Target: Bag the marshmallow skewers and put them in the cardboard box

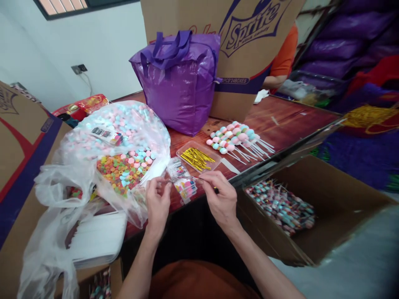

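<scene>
At the near edge of the table (289,118), your left hand (158,201) and right hand (220,198) pinch narrowly on what looks like clear film (183,178), stretched above a printed packet (188,190) beside the gold twist ties (197,158). You seem to be opening or straightening a wrapper; the next move likely calls for parting it gently, with the marshmallow skewers (232,137) within reach on your right. The tall carton (183,18) reads "Sprite" and, lower, "24BOXES"; the packet's lettering is too small to read.
</scene>
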